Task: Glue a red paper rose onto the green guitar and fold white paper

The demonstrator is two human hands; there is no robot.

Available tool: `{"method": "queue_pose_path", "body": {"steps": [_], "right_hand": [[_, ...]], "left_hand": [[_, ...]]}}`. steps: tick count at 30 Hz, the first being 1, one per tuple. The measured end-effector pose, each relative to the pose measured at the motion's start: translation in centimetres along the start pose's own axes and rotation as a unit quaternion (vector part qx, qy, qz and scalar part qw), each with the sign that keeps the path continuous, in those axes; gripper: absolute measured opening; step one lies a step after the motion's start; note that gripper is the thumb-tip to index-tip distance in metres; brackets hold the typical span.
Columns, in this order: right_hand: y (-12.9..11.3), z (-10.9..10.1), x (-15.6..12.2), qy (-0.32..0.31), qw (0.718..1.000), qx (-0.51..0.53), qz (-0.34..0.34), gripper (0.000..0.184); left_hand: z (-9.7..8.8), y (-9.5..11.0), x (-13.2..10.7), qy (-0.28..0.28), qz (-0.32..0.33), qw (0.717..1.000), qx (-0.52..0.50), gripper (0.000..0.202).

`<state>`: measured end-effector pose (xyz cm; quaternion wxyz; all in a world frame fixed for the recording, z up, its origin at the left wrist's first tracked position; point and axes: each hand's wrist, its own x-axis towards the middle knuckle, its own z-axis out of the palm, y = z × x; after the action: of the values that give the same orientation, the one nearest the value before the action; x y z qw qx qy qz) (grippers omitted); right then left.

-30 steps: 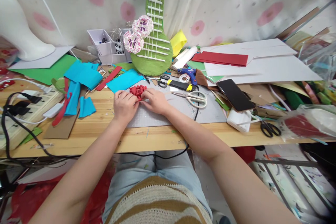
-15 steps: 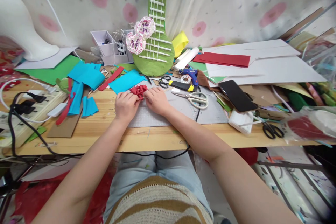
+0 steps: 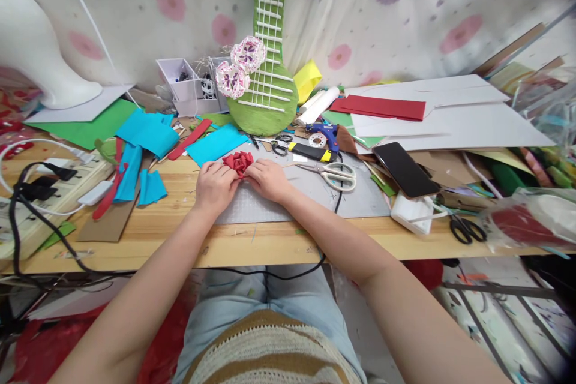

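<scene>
Both the left hand (image 3: pixel 215 186) and right hand (image 3: pixel 269 179) pinch the red crepe-paper flower (image 3: pixel 238 162) from opposite sides on the grey cutting mat (image 3: pixel 315 195), probably to keep its folded petals bunched, with the white-handled scissors (image 3: pixel 335 173) lying just right.

Red crepe-paper flower (image 3: pixel 238 162) matt, crinkled; wooden table (image 3: pixel 270 243) smooth; phone (image 3: pixel 404 169) glossy.
</scene>
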<state>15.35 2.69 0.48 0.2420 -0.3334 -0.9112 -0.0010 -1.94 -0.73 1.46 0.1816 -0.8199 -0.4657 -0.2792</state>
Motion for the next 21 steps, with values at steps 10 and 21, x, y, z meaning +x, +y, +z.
{"method": "queue_pose_path", "body": {"steps": [10,21], "right_hand": [[0.34,0.24,0.02,0.005,1.0,0.003,0.001,0.023],[0.11,0.2,-0.23,0.005,0.999,0.039,-0.006,0.023]], "left_hand": [[-0.29,0.2,-0.43,0.005,-0.022,1.0,-0.002,0.016],[0.29,0.26,-0.62,0.015,-0.048,0.999,-0.001,0.017]]}}
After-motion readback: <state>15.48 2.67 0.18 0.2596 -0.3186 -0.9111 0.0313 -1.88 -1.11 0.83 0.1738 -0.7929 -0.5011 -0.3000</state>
